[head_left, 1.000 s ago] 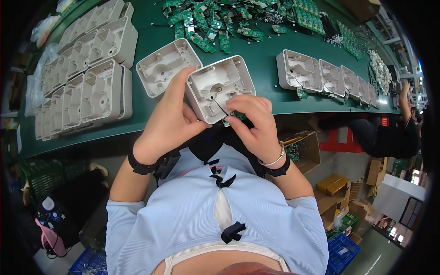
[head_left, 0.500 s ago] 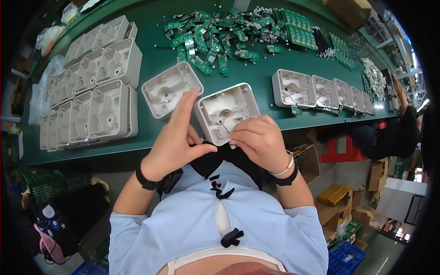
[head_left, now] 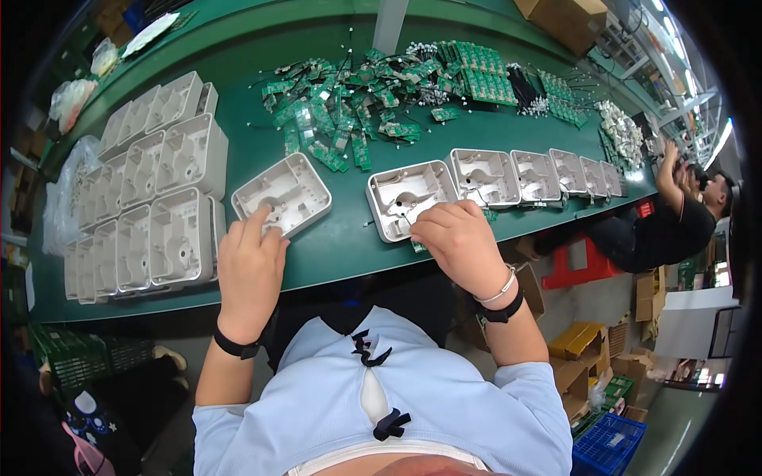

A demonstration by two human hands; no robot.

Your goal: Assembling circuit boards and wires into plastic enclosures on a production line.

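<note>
My left hand point(head_left: 252, 274) is at the near-left wall of a light grey plastic housing point(head_left: 305, 176), an open box with molded compartments. Its fingertips reach over the rim and appear to pinch the wall. To the right, another grey housing point(head_left: 389, 186) rests on the table as the first in a row. My right hand point(head_left: 462, 244) is closed at that housing's near-right corner, its fingertips hiding what they pinch. A thin dark wire shows inside this housing, and a small green circuit board point(head_left: 419, 247) pokes out below its near wall.
Several stacked grey housings point(head_left: 181, 238) stand at the left. Loose green circuit boards with wires point(head_left: 341, 131) are heaped at the back of the green table point(head_left: 333, 262). More housings point(head_left: 486, 170) line up rightward along the front edge. A co-worker point(head_left: 675, 226) sits at the far right.
The housing near my right hand has moved right, off my lap side, and now sits at the row's end. My left hand has left it and reached the other housing.
</note>
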